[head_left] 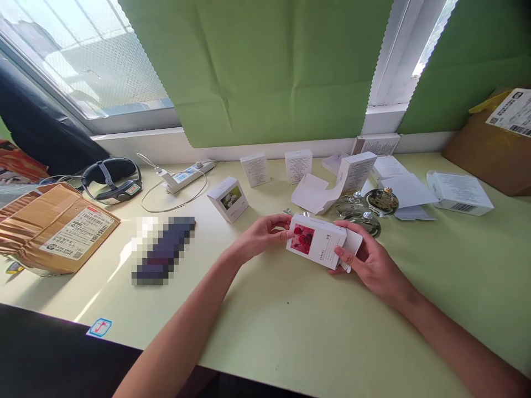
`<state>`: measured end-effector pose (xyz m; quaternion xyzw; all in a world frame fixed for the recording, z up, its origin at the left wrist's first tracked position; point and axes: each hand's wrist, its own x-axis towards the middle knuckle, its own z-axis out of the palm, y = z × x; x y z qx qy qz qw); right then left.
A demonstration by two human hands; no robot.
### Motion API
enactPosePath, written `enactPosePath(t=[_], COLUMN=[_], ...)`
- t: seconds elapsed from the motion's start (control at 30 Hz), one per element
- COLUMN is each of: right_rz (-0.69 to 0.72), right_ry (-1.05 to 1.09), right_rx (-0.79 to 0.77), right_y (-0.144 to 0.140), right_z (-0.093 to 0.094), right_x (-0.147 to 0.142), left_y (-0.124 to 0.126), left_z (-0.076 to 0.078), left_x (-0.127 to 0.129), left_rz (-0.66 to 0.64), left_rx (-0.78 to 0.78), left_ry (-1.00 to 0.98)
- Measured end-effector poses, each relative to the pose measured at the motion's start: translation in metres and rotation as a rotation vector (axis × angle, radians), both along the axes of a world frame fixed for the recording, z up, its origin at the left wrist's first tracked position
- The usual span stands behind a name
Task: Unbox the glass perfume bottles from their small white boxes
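White card made up the rose box (317, 241), which sat just above the desk (290, 331) near its middle, held between both hands and lying on its side with the red flower picture facing up. Its right end stood open, a flap (353, 241) sticking out there; what lay inside could not be seen.

The left hand (261, 235) pinched the box's left end, thumb and fingertips closed on the upper corner. The right hand (369, 262) cupped the open end from below and behind, fingers (344, 255) curled up over the front face and touching the flap.

Just behind the box stood two round glass bottles (365, 218) with metal caps, and a third darker one (381, 200) beside them. An open box (352, 174) lay tipped over further back, its flaps spread and its inside hidden. Three shut small boxes stood apart to the left: one with a white flower picture (228, 200) and two plain ones (255, 169) near the wall. A longer white box (459, 192) lay to the right, with a brown carton (489, 143) beyond it. At the far left lay a padded parcel (53, 228), a headset (112, 179) and a power strip (188, 176).
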<state>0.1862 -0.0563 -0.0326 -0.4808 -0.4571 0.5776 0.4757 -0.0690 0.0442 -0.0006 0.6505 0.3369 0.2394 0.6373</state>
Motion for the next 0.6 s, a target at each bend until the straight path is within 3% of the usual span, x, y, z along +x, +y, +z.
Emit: enactPosePath(t=[0.17, 0.27, 0.43, 0.5, 0.6], right_rz=[0.045, 0.052, -0.002, -0.019, -0.029], right_ry=[0.002, 0.01, 0.013, 0.015, 0.031], right_rx=[-0.02, -0.016, -0.04, -0.052, -0.061], right_y=[-0.001, -0.001, -0.001, 0.0, 0.001], right_z=[0.0, 0.0, 0.0, -0.001, -0.001], right_x=[-0.002, -0.004, -0.006, -0.006, -0.004], left_y=[0.0, -0.005, -0.009, -0.007, 0.0], left_z=[-0.003, -0.004, 0.0, 0.002, 0.004], left_x=[0.001, 0.007, 0.011, 0.008, 0.0], left_rz=[-0.015, 0.088, 0.267, 0.264, 0.161], left_rx=[-0.058, -0.061, 0.095, 0.073, -0.103], left_ry=[-0.032, -0.041, 0.037, 0.046, -0.039])
